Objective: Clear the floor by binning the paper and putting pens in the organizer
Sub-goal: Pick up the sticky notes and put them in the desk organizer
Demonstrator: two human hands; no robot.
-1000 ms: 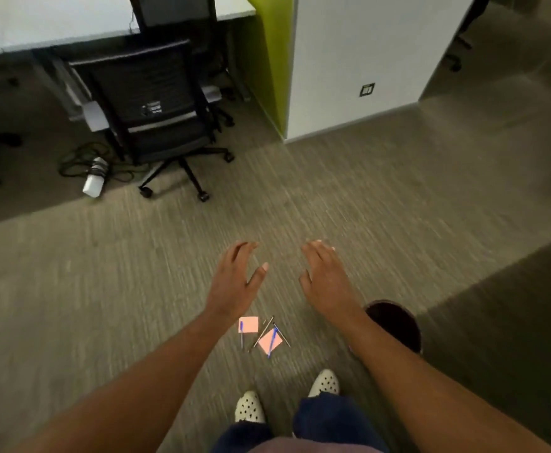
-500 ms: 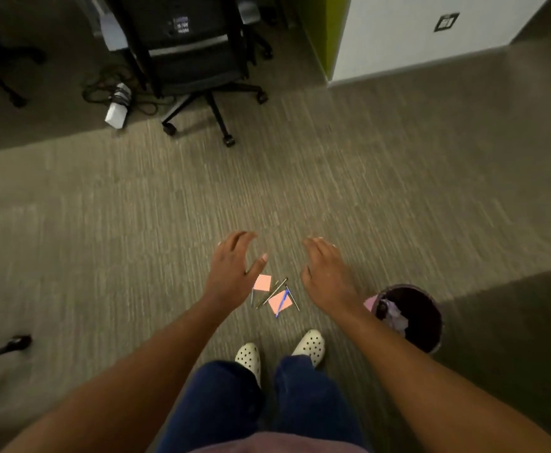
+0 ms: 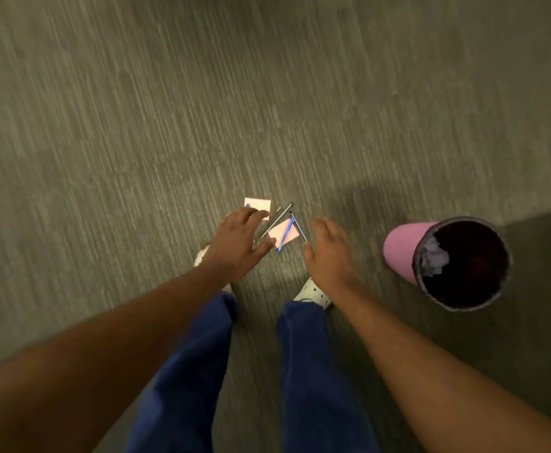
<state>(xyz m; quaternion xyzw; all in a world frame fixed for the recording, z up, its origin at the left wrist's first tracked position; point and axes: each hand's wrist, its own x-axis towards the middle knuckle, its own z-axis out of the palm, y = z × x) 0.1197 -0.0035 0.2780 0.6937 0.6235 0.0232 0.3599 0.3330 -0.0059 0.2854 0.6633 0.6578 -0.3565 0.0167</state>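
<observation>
Two pink paper notes lie on the grey carpet just ahead of my feet: one (image 3: pixel 261 203) partly under my left fingertips, the other (image 3: pixel 281 233) between my hands. Several pens lie across them, among them a blue pen (image 3: pixel 286 235) on the nearer note and a dark pen (image 3: pixel 277 219). My left hand (image 3: pixel 236 245) hovers over the left note with fingers spread and holds nothing. My right hand (image 3: pixel 329 253) is held out to the right of the pens, fingers relaxed, also empty. A pink bin (image 3: pixel 401 248) stands at the right with crumpled paper (image 3: pixel 434 259) inside.
My white shoes (image 3: pixel 310 291) and blue trousers (image 3: pixel 303 371) are directly below the pile. Grey carpet stretches all around, with a darker strip (image 3: pixel 542 256) at the far right beyond the bin. No organizer is in view.
The view has tilted down from the chair and wall to the floor at my feet. Both hands have dropped toward the notes and pens, and the bin has come fully into view.
</observation>
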